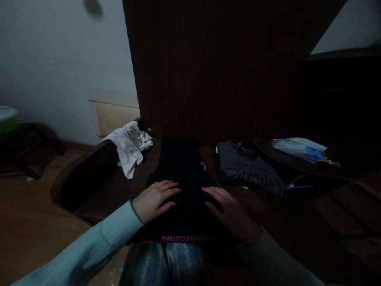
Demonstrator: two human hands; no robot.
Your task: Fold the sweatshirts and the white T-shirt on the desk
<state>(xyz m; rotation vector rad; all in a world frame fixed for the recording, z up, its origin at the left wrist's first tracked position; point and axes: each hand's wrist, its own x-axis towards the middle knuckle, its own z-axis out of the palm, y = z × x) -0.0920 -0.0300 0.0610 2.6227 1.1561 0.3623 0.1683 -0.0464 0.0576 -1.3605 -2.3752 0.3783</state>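
Observation:
A black garment (184, 167) with pink lettering along its near edge lies flat before me on the dark wooden seat. On its left side rests my left hand (156, 200), fingers stretched out and pointing inward. My right hand (230, 212) lies over the opposite side, fingers also extended, with a gap of black cloth between the two hands. Both hands touch the cloth without gripping it. A small pink mark shows on the garment's right side, farther back. Dim light hides its folds.
A crumpled white cloth (129, 145) hangs over the left armrest (64, 178). To the right lies a folded dark grey garment (250, 169) with black lettering. Beyond it, a plastic packet (300, 149) sits on the right armrest. A stool (26, 147) holding a green tub (7, 121) stands far left.

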